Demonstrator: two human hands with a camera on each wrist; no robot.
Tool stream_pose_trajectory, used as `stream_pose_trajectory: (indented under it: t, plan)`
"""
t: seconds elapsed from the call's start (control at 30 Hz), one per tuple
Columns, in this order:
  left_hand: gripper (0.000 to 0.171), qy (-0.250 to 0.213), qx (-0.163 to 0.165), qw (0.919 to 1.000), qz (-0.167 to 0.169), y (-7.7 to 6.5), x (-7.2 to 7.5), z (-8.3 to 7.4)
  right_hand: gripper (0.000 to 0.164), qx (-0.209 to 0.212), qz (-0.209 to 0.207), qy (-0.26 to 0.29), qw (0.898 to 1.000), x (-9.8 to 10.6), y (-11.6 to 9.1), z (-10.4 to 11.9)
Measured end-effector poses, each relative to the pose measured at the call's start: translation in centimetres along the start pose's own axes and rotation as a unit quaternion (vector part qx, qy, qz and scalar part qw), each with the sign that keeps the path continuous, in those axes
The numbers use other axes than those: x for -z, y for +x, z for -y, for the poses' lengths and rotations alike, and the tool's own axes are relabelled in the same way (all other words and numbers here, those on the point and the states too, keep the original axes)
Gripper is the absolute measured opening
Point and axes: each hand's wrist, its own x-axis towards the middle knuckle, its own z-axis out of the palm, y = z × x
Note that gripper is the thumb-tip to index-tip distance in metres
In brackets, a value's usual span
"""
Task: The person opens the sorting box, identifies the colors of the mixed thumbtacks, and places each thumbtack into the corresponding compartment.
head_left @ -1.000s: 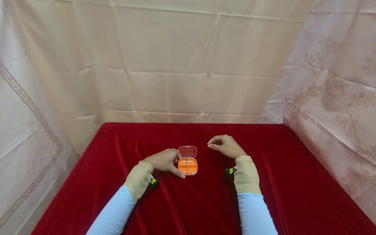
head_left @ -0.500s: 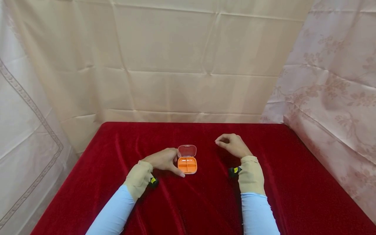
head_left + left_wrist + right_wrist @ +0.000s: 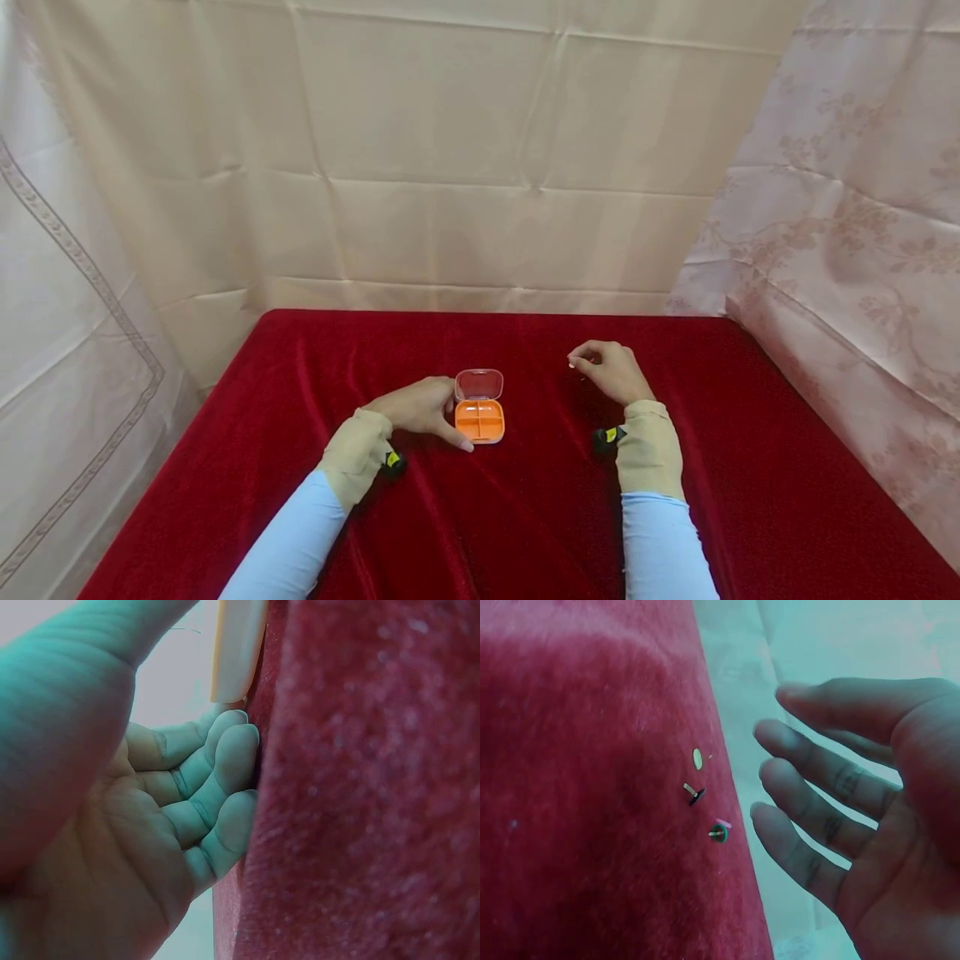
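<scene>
An orange pill box [image 3: 480, 422] with several compartments stands on the table, its clear lid [image 3: 479, 384] raised at the back. My left hand [image 3: 420, 410] holds the box by its left side, thumb at the front corner and fingers farther back. In the left wrist view the box's pale side shows beyond the curled fingers [image 3: 237, 761]. To the right, my right hand [image 3: 613, 372] hovers with relaxed fingers over small thumbtacks. In the right wrist view these include a yellow disc [image 3: 697, 759], a black-headed tack [image 3: 696, 796] and a green-headed tack [image 3: 719, 833] beside something pink.
Red velvet cloth [image 3: 525, 517] covers the table. A beige curtain [image 3: 480, 167] hangs behind its far edge, with a patterned white curtain [image 3: 862, 217] along the right and another pale curtain [image 3: 67, 333] on the left.
My right hand has moved rightward, away from the pill box, and small specks now show by its fingertips. The left hand and the box have stayed in place.
</scene>
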Motion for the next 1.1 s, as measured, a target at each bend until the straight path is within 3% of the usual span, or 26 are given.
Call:
stream_pose_trajectory:
  t: [0.37,1.1]
  plan:
    - [0.050,-0.011,0.009,0.9999,0.003,-0.1,0.0,-0.1,0.013,-0.044,-0.014,-0.030,0.999,0.4,-0.3,-0.8]
    - [0.051,-0.002,0.003,1.0000,0.006,-0.1,0.1,-0.1,0.011,-0.096,0.023,-0.063,0.993,0.0,-0.7,-1.5]
